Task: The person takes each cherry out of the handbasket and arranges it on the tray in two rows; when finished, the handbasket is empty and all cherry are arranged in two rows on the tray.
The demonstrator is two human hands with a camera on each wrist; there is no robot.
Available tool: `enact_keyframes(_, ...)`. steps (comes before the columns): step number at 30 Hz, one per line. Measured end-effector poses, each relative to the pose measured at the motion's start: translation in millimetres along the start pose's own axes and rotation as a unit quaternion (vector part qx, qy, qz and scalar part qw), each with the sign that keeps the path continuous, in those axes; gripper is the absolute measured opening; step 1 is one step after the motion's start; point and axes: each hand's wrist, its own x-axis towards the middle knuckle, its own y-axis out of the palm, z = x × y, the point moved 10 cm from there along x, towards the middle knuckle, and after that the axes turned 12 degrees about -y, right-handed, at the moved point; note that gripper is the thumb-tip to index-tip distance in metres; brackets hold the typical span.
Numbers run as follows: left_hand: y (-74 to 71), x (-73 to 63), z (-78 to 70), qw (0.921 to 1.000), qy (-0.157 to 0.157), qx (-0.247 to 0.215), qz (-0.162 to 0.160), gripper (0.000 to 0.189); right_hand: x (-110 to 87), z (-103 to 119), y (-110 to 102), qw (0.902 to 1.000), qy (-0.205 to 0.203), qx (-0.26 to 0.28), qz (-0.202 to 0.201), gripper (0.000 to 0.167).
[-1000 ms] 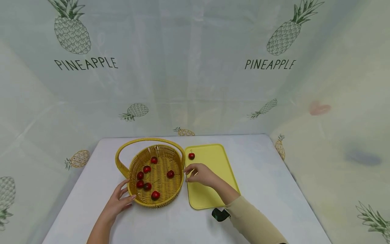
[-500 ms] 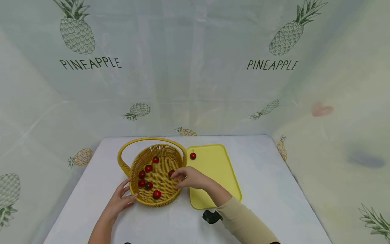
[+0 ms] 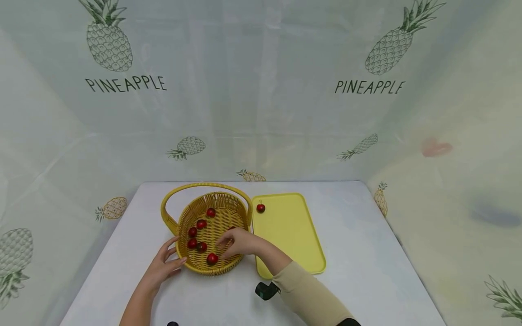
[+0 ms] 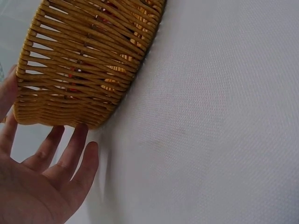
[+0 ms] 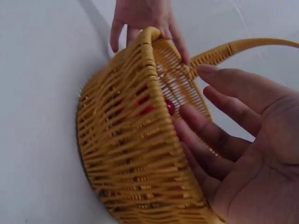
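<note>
A round yellow wicker basket [image 3: 212, 271] with a tall arched handle stands on the table, holding several red cherries [image 3: 212, 259]. My left hand [image 3: 162, 267] rests against the basket's left side. In the left wrist view its fingers [image 4: 70, 149] are spread and mostly straight, their tips right at the woven wall. My right hand [image 3: 238, 242] reaches over the right rim into the basket, its fingertips close to the front cherry. Seen from the right wrist, its fingers [image 5: 205, 126] are loosely bent with nothing between them. It partly covers one cherry in the head view.
Right of the basket lies a yellow tray [image 3: 285, 226], with one stemmed cherry [image 3: 260, 208] at its far left corner. The white table [image 3: 346, 235] backs onto a pineapple-print cloth [image 3: 261, 113]. A dark wrist-worn device [image 3: 266, 290] hangs by the right forearm.
My right hand has moved left and toward me, from the tray's left edge over the rim into the basket. The left hand stays at the basket's side. The view has shifted slightly.
</note>
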Motion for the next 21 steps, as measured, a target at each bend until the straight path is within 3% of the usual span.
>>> enact_keyframes(13, -1.7, 0.4, 0.0, 1.0, 0.0, -0.002, 0.0, 0.08, 20.4, -11, 23, 0.9972, 0.045, -0.044, 0.04, 0.031)
enact_keyframes(21, -0.9, 2.7, 3.4, 1.0, -0.003, -0.003, 0.003, 0.081, 24.3, -16, 28, 0.9935, 0.083, -0.067, 0.039, 0.033)
